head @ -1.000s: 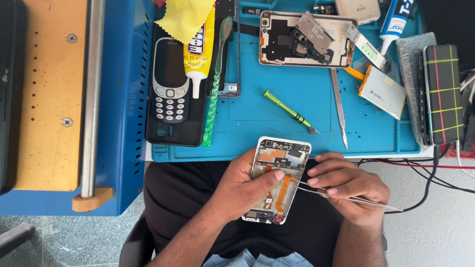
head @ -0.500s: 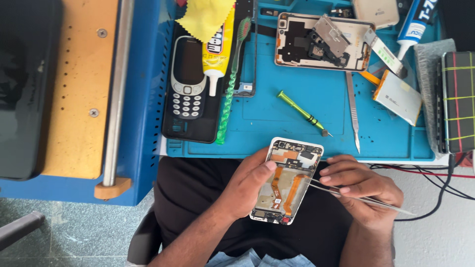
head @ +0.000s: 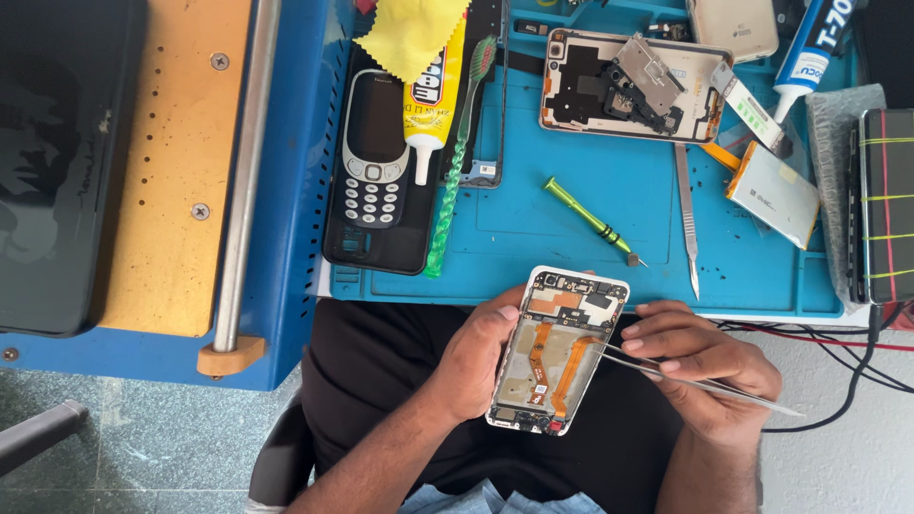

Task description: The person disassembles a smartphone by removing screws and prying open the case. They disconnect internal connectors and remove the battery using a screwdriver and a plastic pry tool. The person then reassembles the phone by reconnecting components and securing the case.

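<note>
- The left hand (head: 481, 357) is wrapped around the left edge of an opened smartphone (head: 560, 348), thumb resting near the top left corner – a firm grip, held over the person's lap just below the edge of the blue work mat (head: 571, 219)
- The phone has its back cover off: orange flex cables run down the middle of its bare metal frame, with dark circuit parts along the top
- The right hand (head: 700, 366) is closed around a pair of metal tweezers (head: 666, 374), pinched between thumb and fingers; the tips reach the right side of the phone's inside, near the upper end of an orange cable
- On the mat above lie a green-handled screwdriver (head: 590, 221), a slim metal prying tool (head: 686, 217) and a second dismantled phone body (head: 633, 88)
- Further left sit a keypad phone (head: 373, 148), a yellow glue tube (head: 428, 95), a yellow cloth (head: 409, 33) and a green toothbrush (head: 457, 162)
- At the right – a loose silver battery (head: 773, 195), near a glue tube with a blue and white label (head: 809, 48)
</note>
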Demonstrator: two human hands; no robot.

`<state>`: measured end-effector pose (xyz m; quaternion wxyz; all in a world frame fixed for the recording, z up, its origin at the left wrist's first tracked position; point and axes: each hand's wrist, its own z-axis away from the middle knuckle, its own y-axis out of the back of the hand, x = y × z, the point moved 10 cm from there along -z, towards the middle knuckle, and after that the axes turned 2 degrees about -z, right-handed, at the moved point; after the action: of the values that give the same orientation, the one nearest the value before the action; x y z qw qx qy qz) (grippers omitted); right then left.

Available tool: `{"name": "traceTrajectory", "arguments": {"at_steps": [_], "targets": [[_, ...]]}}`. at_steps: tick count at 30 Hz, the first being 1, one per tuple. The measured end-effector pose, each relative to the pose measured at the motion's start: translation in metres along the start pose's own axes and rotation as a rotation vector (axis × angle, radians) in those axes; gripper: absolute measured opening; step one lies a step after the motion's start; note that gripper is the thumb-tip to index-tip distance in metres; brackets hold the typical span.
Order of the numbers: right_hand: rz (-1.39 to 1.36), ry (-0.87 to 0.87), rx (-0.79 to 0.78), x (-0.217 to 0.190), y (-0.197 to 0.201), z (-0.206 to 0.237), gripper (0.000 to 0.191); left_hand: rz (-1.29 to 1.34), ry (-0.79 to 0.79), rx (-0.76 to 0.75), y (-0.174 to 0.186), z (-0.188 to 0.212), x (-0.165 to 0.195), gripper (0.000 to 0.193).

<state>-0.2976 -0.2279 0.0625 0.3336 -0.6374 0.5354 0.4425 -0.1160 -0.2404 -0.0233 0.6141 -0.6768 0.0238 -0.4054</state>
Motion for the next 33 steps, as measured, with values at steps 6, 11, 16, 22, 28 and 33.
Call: {"name": "traceTrajectory", "arguments": {"at_steps": [6,11,16,22,28,33], "targets": [[-0.003,0.008,-0.002,-0.001,-0.001,-0.001,0.019,-0.02,0.02,0.056,0.009,0.002,-0.009,0.06],[-0.017,0.004,0.01,0.0,0.0,-0.002,0.019,-0.039,0.018,0.062,0.011,0.002,-0.009,0.059],[-0.008,0.003,0.025,-0.001,-0.002,-0.002,0.02,-0.039,0.013,0.05,0.009,0.002,-0.007,0.06],[-0.126,0.019,0.199,-0.001,0.013,-0.003,0.029,0.06,0.005,0.024,0.001,0.001,0.001,0.058],[-0.081,0.039,0.199,-0.006,0.007,-0.005,0.022,0.001,0.053,0.124,-0.002,-0.001,0.006,0.054],[0.045,0.029,0.279,-0.012,-0.006,0.0,0.011,-0.159,0.03,0.212,-0.007,-0.003,0.012,0.033]]}}
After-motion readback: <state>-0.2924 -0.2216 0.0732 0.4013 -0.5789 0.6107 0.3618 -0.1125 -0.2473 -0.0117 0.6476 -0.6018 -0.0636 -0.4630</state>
